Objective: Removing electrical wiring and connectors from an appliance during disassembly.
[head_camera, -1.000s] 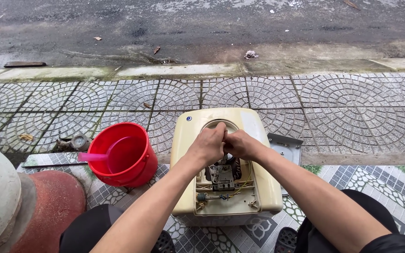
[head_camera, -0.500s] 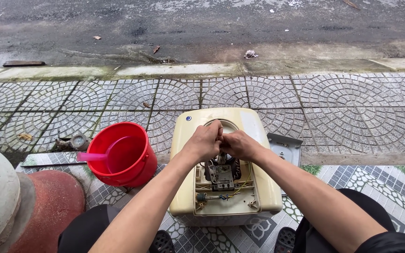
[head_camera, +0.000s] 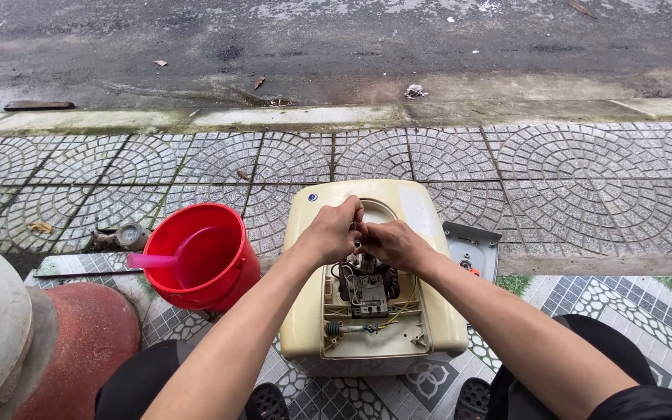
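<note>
The cream-coloured appliance (head_camera: 375,280) is lying open on the tiled pavement (head_camera: 569,194), its wiring showing. Both forearms are reaching forward over it; the left hand (head_camera: 330,233) and right hand (head_camera: 392,244) are meeting fingertip to fingertip, pinching something too small to identify. A red bucket (head_camera: 205,257) is sitting just left.

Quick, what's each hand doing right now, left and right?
Left hand: closed, fingers pinched on something small above the cream appliance casing; what it grips cannot be told.
Right hand: closed, pinching at the same spot; contents hidden.

patterned tile floor (head_camera: 585,311), cream appliance casing (head_camera: 421,225), red bucket (head_camera: 211,272), grey cover plate (head_camera: 472,245)
</note>
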